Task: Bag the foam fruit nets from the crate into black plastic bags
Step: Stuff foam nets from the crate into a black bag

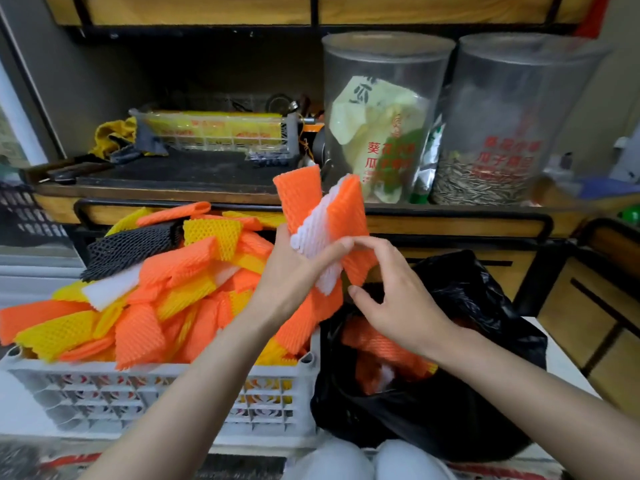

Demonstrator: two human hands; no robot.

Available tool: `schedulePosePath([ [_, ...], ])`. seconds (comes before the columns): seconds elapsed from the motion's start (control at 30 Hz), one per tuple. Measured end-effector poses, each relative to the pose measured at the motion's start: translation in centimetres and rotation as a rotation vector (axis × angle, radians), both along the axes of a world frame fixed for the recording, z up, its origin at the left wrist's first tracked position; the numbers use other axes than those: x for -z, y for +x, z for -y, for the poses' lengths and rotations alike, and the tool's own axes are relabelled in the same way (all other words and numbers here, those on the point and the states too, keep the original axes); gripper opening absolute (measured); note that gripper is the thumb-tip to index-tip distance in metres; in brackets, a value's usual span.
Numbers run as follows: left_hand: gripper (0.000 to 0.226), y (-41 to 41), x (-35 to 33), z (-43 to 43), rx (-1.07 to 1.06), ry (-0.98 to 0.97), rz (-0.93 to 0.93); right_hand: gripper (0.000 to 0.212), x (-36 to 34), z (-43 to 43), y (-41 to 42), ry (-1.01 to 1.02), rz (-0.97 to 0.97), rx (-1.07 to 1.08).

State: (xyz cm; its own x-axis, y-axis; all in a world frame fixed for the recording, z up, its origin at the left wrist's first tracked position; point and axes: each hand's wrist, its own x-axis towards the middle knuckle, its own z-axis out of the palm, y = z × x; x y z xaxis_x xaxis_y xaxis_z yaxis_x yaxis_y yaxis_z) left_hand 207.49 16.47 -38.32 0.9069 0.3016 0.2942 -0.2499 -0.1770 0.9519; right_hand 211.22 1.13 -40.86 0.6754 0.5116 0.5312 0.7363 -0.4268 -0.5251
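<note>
A white plastic crate at the lower left is heaped with orange, yellow, white and black foam fruit nets. My left hand grips a bunch of orange and white nets upright, between the crate and the bag. My right hand pinches the right side of the same bunch with thumb and fingers. Right below the hands, a black plastic bag stands open, with several orange nets inside it.
A wooden shelf runs behind the crate. On it stand two clear jars, the right one holding sunflower seeds, and a tray with yellow packets. Wooden furniture is at the right. My knees are at the bottom.
</note>
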Motion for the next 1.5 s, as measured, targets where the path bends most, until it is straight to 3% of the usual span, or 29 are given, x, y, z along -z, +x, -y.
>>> schedulePosePath([
  [0.13,0.050,0.6,0.9,2.8,-0.168,0.076,0.088,0.052,0.6,2.5,-0.6,0.130,-0.066,0.001],
  [0.4,0.044,2.8,2.2,7.1,-0.131,0.200,0.133,0.048,1.8,7.3,-1.3,0.180,-0.207,-0.017],
  [0.5,0.037,3.8,2.4,7.6,-0.166,0.174,0.152,0.043,2.7,8.8,-0.2,0.214,-0.191,0.078],
  [0.57,0.034,4.2,2.6,7.5,-0.174,0.146,0.152,0.042,3.9,9.9,1.7,0.132,-0.195,0.188],
  [0.7,0.039,4.5,3.2,7.1,-0.175,0.167,0.158,0.075,8.0,11.9,6.1,-0.279,-0.442,0.303],
  [0.83,0.041,4.5,3.9,6.8,-0.159,0.218,0.156,0.085,10.7,11.5,8.3,-0.310,-0.621,0.317],
  [1.07,0.041,5.1,4.9,6.6,-0.107,0.210,0.125,0.076,12.4,11.7,9.7,-0.364,-0.646,0.337],
  [1.13,0.041,5.4,5.1,6.8,-0.108,0.203,0.102,0.062,12.4,12.1,9.7,-0.407,-0.615,0.331],
  [1.23,0.041,5.6,5.4,7.4,-0.096,0.194,0.091,0.014,11.5,12.9,8.8,-0.301,-0.560,0.327],
  [1.4,0.041,6.0,4.6,8.9,-0.067,0.188,0.110,0.021,7.5,14.4,7.3,0.033,-0.428,0.451],
  [1.5,0.043,6.2,3.2,10.2,-0.069,0.187,0.133,0.012,4.9,16.2,6.3,0.300,-0.475,0.476],
])
